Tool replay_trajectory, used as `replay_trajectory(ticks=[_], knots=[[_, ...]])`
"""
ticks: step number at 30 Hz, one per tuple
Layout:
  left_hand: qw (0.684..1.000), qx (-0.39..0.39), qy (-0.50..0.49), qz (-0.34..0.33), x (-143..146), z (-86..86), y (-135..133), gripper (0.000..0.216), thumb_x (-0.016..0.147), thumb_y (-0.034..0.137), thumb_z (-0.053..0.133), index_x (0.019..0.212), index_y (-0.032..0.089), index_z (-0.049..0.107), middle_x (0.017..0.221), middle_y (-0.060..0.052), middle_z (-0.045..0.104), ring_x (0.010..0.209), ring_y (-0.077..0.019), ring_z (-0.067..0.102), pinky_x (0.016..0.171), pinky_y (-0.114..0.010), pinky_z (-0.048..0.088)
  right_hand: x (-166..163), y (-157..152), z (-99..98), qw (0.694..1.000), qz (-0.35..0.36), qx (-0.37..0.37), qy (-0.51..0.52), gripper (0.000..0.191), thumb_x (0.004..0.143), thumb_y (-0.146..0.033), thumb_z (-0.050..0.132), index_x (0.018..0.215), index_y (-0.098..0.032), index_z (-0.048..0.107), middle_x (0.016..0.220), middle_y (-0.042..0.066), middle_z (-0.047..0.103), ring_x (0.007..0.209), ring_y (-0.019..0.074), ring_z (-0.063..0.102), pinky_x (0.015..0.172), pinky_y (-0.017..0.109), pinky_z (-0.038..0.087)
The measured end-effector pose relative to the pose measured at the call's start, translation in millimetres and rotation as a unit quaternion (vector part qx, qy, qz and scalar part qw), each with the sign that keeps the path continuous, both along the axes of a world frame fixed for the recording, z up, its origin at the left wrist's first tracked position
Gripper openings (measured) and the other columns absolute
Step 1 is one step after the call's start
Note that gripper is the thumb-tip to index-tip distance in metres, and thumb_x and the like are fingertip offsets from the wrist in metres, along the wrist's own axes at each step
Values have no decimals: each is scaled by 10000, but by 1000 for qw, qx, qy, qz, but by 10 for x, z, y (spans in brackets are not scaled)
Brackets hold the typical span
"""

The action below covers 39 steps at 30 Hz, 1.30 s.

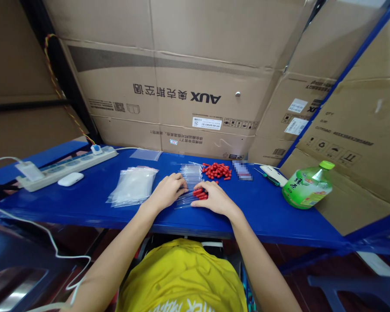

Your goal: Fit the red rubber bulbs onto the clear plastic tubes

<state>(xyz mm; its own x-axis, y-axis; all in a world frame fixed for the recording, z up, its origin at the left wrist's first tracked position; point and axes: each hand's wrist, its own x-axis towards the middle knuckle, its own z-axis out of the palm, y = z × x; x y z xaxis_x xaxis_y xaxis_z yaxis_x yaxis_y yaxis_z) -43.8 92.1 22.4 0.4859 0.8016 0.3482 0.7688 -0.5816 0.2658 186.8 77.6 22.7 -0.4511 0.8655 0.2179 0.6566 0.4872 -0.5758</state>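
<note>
Thin clear plastic tubes (191, 172) lie side by side in a bundle at the middle of the blue table. My left hand (170, 190) rests at their left side, its fingers bent and their tips pressed on the tubes. To the right, my right hand (216, 199) curves over several small red caps (199, 193), with thumb and fingers around them. Some red pieces sit on the near part of the tubes. Behind this hand a loose pile of the same red caps (217, 170) lies on the table. My palms hide part of the tubes.
Left of my hands is a stack of clear zip bags (133, 186). A power strip (68, 167) and a white earphone case (70, 179) lie farther left. On the right are a green-handled tool (271, 178) and a green drink bottle (308, 187). Cardboard (182, 69) stands behind the table (263, 219).
</note>
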Motion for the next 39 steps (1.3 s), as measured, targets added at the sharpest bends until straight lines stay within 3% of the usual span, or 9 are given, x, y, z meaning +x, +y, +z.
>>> replay_trajectory(ticks=[4,8,11,14,19,28,33,39], knots=[[998,37,-38,16,-15,-2,4,96,1003,258,551,984,194,619,1068,-95,625,983,-247,603,861,-354,443,18,-17,28,1000,20,-1,-9,551,755,-468,875,1225,-284,654,1188,42,679,1140,259,586,987,397,451],[996,25,-84,34,-23,4,8,96,1033,264,468,988,218,540,972,-71,642,865,-235,618,761,-328,412,12,-34,50,998,48,7,-29,585,742,-486,884,1243,-300,646,1227,56,649,1186,279,552,994,409,445],[993,-1,-110,53,-9,6,4,114,1056,299,407,1042,233,500,904,-54,656,772,-235,621,676,-315,368,-18,-46,49,998,48,14,-37,454,785,-455,860,1168,-292,678,1191,48,651,1161,265,555,992,398,443],[989,-1,-135,52,13,4,0,147,1067,311,363,1111,236,482,961,-67,673,806,-245,642,690,-316,380,-67,-44,24,999,30,31,-32,304,856,-408,806,1110,-278,700,1122,40,661,1110,243,566,979,378,446],[986,9,-161,41,42,-8,-8,221,1061,302,345,1192,223,505,1037,-97,681,877,-259,661,752,-333,427,-154,-11,-53,995,-7,79,-53,268,885,-379,779,1121,-269,718,1087,51,673,1081,250,552,942,366,454],[987,5,-161,-2,84,47,-55,280,1070,392,364,1049,245,602,1003,-76,695,891,-238,653,795,-303,427,-112,-1,-46,997,-2,71,-27,343,917,-450,735,1214,-279,714,1144,65,687,1133,257,577,995,391,458],[991,-12,-133,24,88,61,-82,268,1068,393,390,1016,263,619,926,-60,712,825,-240,666,708,-287,388,-51,-34,26,998,17,44,-40,544,811,-482,836,1296,-303,671,1222,59,662,1173,275,576,1005,410,466],[991,-7,-137,5,95,48,-77,253,1065,373,406,984,249,611,933,-65,714,836,-237,675,713,-285,407,-20,-8,13,997,48,50,-30,315,917,-301,748,1230,-306,712,1225,46,672,1164,250,572,1030,397,448]])
